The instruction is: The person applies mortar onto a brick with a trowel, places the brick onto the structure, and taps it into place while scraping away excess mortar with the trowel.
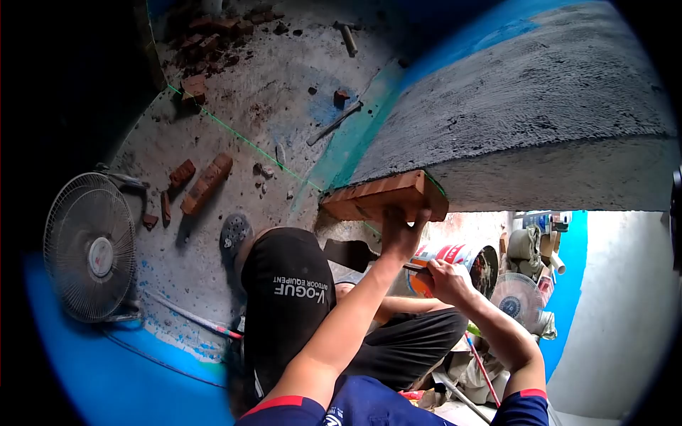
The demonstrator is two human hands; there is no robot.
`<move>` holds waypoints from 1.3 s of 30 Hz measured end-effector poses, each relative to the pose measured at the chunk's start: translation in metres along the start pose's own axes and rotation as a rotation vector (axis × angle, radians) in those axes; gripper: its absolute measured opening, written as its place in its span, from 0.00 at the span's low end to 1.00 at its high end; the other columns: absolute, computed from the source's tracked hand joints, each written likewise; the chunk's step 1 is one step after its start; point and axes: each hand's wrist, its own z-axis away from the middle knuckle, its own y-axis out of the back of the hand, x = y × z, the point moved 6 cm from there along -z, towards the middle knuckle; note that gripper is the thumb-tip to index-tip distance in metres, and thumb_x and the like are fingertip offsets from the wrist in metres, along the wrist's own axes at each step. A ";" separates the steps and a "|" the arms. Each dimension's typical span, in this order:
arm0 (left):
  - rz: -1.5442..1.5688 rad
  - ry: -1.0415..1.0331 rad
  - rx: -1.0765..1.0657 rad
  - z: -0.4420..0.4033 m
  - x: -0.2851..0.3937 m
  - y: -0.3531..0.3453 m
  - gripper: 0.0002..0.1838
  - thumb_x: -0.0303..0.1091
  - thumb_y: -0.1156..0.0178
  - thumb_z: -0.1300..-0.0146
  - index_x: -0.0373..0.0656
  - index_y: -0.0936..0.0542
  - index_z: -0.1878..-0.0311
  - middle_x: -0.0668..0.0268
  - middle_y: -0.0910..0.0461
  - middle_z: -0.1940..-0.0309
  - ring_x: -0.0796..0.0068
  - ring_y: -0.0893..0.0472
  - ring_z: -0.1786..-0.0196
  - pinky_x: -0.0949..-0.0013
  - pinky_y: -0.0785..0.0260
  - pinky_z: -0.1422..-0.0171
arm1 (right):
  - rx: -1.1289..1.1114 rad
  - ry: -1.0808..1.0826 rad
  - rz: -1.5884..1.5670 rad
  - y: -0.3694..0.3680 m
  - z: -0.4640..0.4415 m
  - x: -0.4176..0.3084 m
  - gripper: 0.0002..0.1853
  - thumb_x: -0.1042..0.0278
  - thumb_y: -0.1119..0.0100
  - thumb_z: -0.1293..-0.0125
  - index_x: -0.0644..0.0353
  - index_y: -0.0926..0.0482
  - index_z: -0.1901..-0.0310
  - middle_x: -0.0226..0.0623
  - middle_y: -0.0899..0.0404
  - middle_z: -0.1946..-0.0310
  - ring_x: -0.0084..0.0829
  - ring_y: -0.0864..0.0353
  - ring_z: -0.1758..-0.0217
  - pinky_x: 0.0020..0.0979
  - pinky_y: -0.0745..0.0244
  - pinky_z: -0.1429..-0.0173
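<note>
My left hand (401,234) has its fingers against the near side of a reddish brick (376,195), which lies at the foot of a rough grey wall (526,106). A green laser line crosses the brick's right end. Lower right, my right hand (449,281) is closed around the handle of a trowel. The dark trowel blade (349,254) reaches left, below the brick and partly behind my left forearm. Right beside my right hand is a white and orange bucket (455,254) lying in view behind it.
A standing fan (90,248) is at the left, with brick pieces (206,184) on the floor. More rubble (213,42) lies at the top left. Another fan (514,302), bags and a pipe (558,264) are at the right. A shoe (235,233) shows beside my knee.
</note>
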 end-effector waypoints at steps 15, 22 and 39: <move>-0.006 -0.177 -0.017 -0.001 0.002 0.000 0.29 0.55 0.58 0.24 0.33 0.28 0.49 0.44 0.28 0.52 0.48 0.29 0.50 0.55 0.38 0.42 | 0.069 -0.096 -0.057 -0.004 -0.023 0.015 0.18 0.51 0.44 0.32 0.61 0.25 0.68 0.47 0.19 0.72 0.50 0.18 0.69 0.47 0.24 0.69; -0.088 -0.180 -0.048 -0.009 0.001 0.001 0.28 0.53 0.61 0.24 0.32 0.28 0.48 0.41 0.26 0.51 0.41 0.28 0.48 0.51 0.37 0.42 | 0.050 -0.198 -0.071 -0.007 -0.021 0.010 0.18 0.50 0.42 0.33 0.60 0.24 0.67 0.48 0.20 0.75 0.51 0.18 0.74 0.47 0.24 0.71; 0.017 -0.004 -0.128 -0.005 0.008 0.002 0.24 0.47 0.59 0.23 0.33 0.28 0.45 0.41 0.25 0.50 0.39 0.26 0.46 0.53 0.34 0.42 | 0.046 -0.095 -0.088 -0.014 -0.026 0.004 0.18 0.51 0.42 0.32 0.60 0.24 0.68 0.47 0.19 0.75 0.51 0.18 0.70 0.48 0.25 0.68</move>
